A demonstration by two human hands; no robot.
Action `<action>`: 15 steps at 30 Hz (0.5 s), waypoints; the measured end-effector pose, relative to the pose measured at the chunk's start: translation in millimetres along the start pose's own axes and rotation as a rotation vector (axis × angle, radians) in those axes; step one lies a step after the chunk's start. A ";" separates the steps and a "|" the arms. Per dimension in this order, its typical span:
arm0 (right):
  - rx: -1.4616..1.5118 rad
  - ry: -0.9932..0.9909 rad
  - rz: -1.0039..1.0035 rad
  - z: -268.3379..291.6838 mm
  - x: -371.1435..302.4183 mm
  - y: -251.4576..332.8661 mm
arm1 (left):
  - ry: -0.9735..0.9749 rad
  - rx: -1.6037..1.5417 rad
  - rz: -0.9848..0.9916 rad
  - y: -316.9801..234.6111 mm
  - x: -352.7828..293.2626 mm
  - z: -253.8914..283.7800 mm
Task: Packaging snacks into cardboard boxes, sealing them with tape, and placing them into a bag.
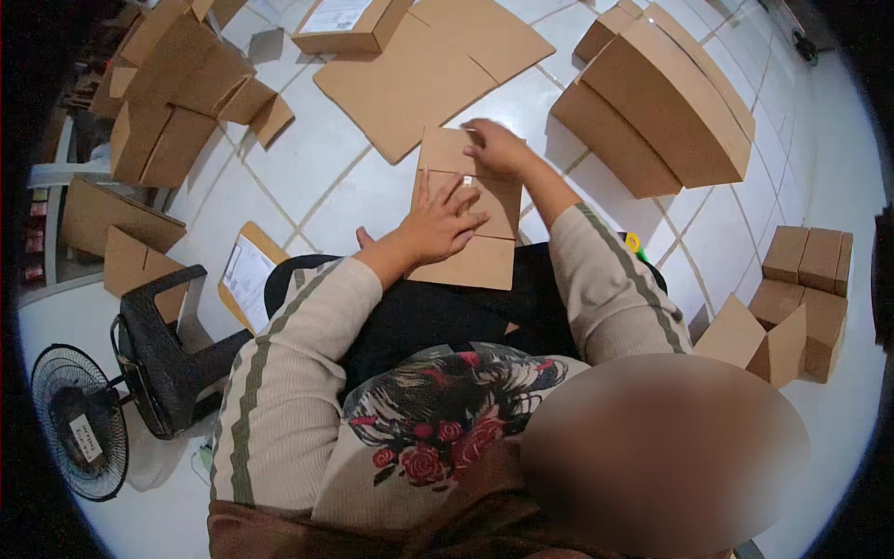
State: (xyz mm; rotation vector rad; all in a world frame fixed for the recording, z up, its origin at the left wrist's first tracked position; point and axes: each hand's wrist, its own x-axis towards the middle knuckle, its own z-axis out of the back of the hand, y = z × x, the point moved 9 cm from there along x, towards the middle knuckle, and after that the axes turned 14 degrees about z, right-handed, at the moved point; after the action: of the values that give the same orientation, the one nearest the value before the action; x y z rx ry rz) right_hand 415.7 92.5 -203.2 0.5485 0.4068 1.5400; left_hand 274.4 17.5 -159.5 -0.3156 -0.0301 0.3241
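A creased brown cardboard piece (pixel 472 264) lies over my dark-clothed lap, its far end reaching out over the tiled floor. My left hand (pixel 438 226) rests on the middle of it, palm down, with the fingers spread. By those fingers is a small pale spot (pixel 467 180), too small to make out. At the far right corner my right hand (pixel 495 149) is bent round the edge of the cardboard, fingers curled and thumb against the face. Just beyond, a large flat cardboard sheet (pixel 424 70) is spread on the floor.
Cardboard boxes (pixel 652 93) stand at the far right, and more cardboard (pixel 177 93) is heaped at the far left. A flat box (pixel 349 28) with a paper lies ahead. On my left are a clipboard (pixel 244 279), a black stand (pixel 168 354) and a fan (pixel 79 424). Small boxes (pixel 805 298) sit right.
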 end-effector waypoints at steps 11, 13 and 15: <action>1.256 -0.242 -0.899 -33.0 -124.1 -11.2 | -0.309 -1.484 0.941 134.0 -6.7 -28.2; 1.171 0.066 -0.625 -33.6 -110.4 14.0 | -0.037 -1.254 0.717 121.4 -0.6 -56.0; 0.999 -0.035 -0.569 -47.3 -116.3 -9.7 | -0.147 -0.962 0.865 111.5 0.3 -52.1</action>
State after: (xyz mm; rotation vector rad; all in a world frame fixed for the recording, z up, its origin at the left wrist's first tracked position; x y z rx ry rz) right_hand 396.1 -19.1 -258.0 1.1020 1.2089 0.6957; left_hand 244.4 102.2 -243.6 -1.2678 -0.1995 1.1954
